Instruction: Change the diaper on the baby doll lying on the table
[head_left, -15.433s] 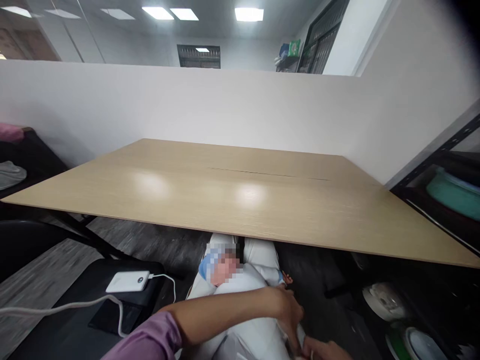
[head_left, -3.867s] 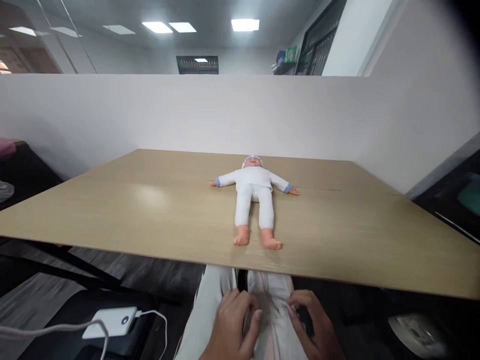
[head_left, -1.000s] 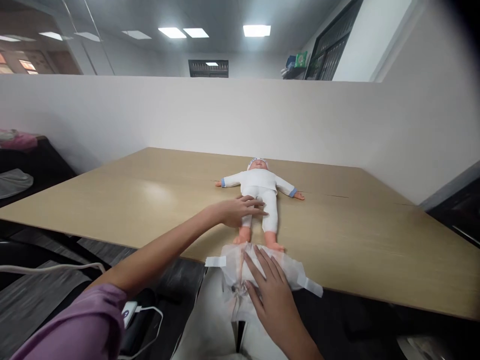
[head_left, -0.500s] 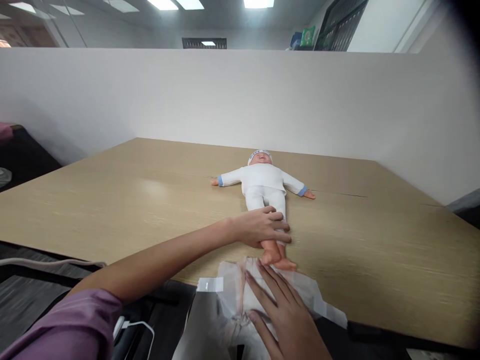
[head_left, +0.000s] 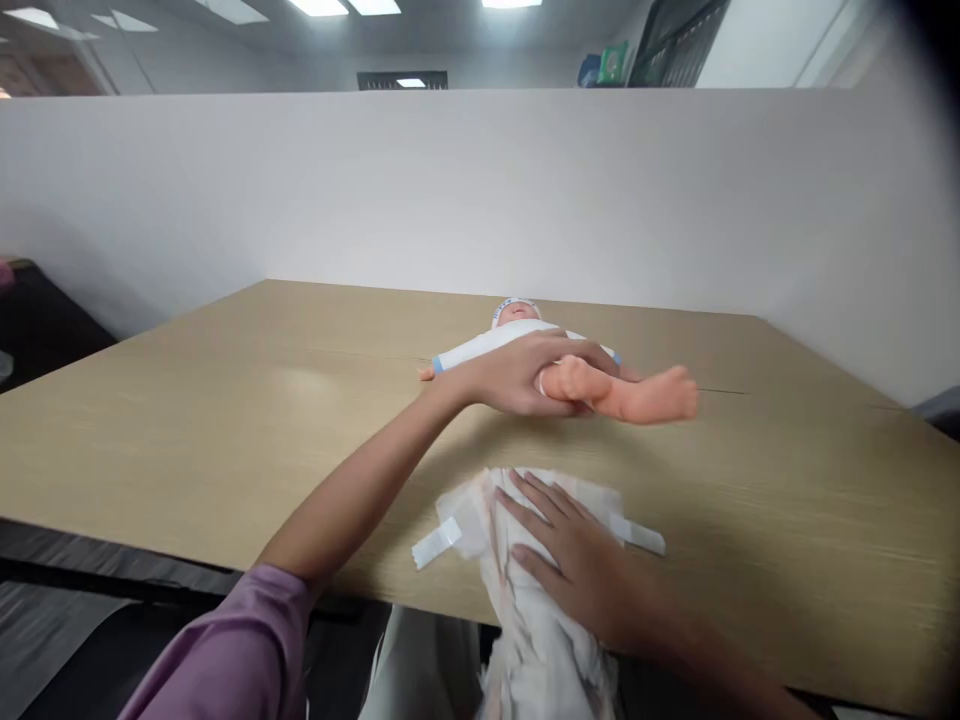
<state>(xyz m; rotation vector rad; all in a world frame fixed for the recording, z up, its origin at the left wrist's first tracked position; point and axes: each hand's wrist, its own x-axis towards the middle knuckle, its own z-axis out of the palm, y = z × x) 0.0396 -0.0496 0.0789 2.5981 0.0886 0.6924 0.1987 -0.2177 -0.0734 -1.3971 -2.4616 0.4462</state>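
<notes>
A baby doll (head_left: 469, 350) in a white suit with blue cuffs and a white cap lies on its back, head toward the wall. My left hand (head_left: 529, 372) is wrapped round its legs and holds them up off the table; the bare feet point to the right. Below the doll, a white diaper (head_left: 517, 620) lies unfolded over the table's near edge, its tape tabs spread to both sides and its lower part hanging toward my lap. My right hand (head_left: 566, 555) rests flat on the diaper, fingers stretched out. The doll's lower body is hidden behind my left hand.
The wooden table (head_left: 225, 420) runs back to a low white partition (head_left: 420, 190). A dark chair (head_left: 45, 320) stands beyond its left edge. My lap is below the near edge.
My left hand has closed round the doll's legs and lifted them up and away, swinging the feet right. My right hand has slid the diaper forward onto the table toward the doll.
</notes>
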